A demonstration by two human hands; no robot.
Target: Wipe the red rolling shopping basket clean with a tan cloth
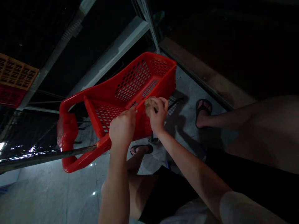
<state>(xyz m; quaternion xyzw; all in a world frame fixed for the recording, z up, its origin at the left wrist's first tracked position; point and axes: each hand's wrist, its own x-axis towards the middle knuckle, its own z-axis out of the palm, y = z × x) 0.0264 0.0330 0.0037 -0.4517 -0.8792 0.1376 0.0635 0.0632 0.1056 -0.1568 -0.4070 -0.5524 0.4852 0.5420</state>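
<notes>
A red plastic shopping cart (137, 77) stands tilted across the middle, its perforated basket facing up. My left hand (122, 126) is closed at the cart's near rim, knuckles up and fingertips hidden. My right hand (157, 113) pinches a crumpled tan piece, perhaps a cloth (149, 105), against the same rim further along. A long thin dark pole (79, 151) crosses in front of the cart's handle (67, 127) and reaches the rim short of my left hand. Whether it continues under that hand I cannot tell.
Pale metal shelving (116, 53) rises behind the cart. A yellow crate (18, 71) sits above a red crate (11, 95) at the left. Sandalled feet, one at the right (203, 112), stand on the grey tiled floor (58, 193). Much of the background is dark.
</notes>
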